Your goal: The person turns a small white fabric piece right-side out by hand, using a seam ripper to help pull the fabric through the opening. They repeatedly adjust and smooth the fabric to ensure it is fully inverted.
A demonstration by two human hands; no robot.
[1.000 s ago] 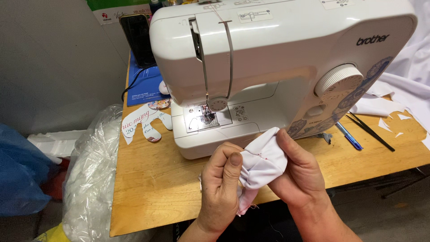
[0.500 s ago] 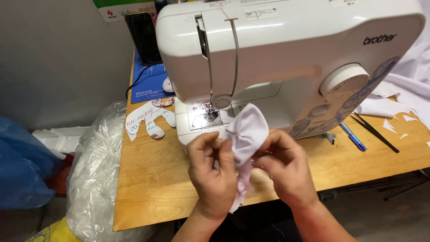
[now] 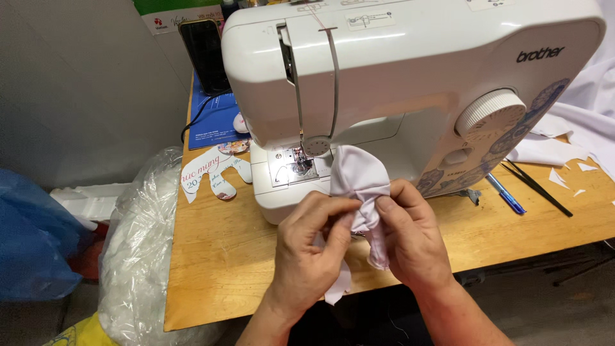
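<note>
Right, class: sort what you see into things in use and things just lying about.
In use:
left hand
right hand
pale fabric piece
white sewing machine

Lying about:
blue pen
black tweezers
paper cut-out
phone
clear plastic bag

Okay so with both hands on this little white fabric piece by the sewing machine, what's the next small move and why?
Probably slide the white fabric piece left under the presser foot: the left hand and right hand pinch it beside the needle plate, not yet under.
</note>
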